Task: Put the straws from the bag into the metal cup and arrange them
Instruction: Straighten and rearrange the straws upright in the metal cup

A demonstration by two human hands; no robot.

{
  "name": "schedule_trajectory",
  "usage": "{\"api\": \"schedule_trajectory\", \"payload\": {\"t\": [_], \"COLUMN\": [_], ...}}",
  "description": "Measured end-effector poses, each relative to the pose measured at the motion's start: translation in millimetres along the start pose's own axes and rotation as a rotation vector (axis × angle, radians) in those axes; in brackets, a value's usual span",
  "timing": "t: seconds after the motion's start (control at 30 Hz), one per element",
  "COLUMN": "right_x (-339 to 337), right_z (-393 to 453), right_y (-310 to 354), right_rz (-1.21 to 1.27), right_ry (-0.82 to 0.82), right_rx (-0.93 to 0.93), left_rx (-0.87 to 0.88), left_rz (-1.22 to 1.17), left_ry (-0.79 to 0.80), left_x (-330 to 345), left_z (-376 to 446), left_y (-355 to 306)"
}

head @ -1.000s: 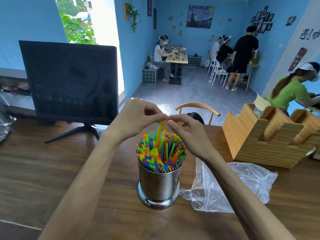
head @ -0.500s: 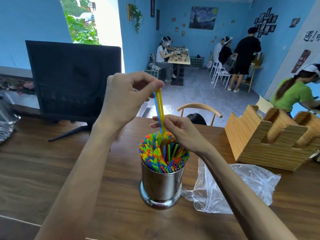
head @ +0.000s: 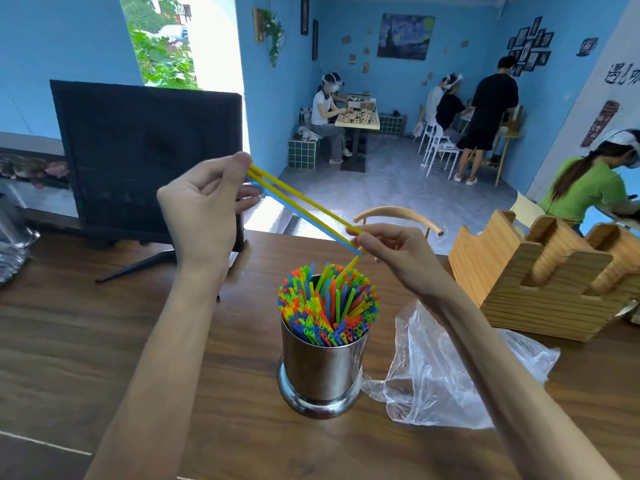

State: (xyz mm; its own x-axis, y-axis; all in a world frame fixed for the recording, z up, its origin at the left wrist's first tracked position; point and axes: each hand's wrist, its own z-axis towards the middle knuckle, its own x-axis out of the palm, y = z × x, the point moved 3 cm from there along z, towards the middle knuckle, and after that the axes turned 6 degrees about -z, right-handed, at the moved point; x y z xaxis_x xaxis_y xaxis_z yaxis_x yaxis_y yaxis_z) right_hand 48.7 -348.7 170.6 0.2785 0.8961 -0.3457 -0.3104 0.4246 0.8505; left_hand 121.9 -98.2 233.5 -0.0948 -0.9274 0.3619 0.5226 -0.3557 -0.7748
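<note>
A shiny metal cup (head: 322, 372) stands on the wooden table (head: 86, 341), packed with several upright coloured straws (head: 327, 306). Above it, three loose straws (head: 301, 206), two yellow and one blue, slant from upper left down to the right, clear of the cup. My left hand (head: 204, 209) pinches their upper ends. My right hand (head: 398, 254) pinches their lower ends just above the cup's far rim. A crumpled clear plastic bag (head: 450, 375) lies on the table right of the cup, with no straws showing in it.
A black monitor (head: 149, 161) on a stand sits at the back left. A wooden holder (head: 540, 275) stands at the right. A chair back (head: 398, 216) shows behind the table's far edge. People sit and stand in the blue room beyond.
The three straws were drawn up out of the cup and tilted from upright to a slant. My left hand moved up and left; my right hand shifted right to their lower ends.
</note>
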Motion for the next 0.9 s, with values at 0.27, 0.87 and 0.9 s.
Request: {"api": "schedule_trajectory", "payload": {"t": [0.27,0.87,0.9], "right_x": [23,-8,-10], "right_z": [-3,23,24], "right_y": [8,57,61], "right_rz": [-0.108,0.376,0.401], "right_ry": [0.132,-0.286,-0.302], "right_rx": [-0.015,0.108,0.099], "left_rx": [-0.033,-0.199,-0.227], "left_rz": [-0.076,-0.041,-0.055], "left_ry": [-0.154,0.081,0.104], "left_x": [-6,-24,-23], "left_z": [-2,-26,-30], "left_y": [12,30,32]}}
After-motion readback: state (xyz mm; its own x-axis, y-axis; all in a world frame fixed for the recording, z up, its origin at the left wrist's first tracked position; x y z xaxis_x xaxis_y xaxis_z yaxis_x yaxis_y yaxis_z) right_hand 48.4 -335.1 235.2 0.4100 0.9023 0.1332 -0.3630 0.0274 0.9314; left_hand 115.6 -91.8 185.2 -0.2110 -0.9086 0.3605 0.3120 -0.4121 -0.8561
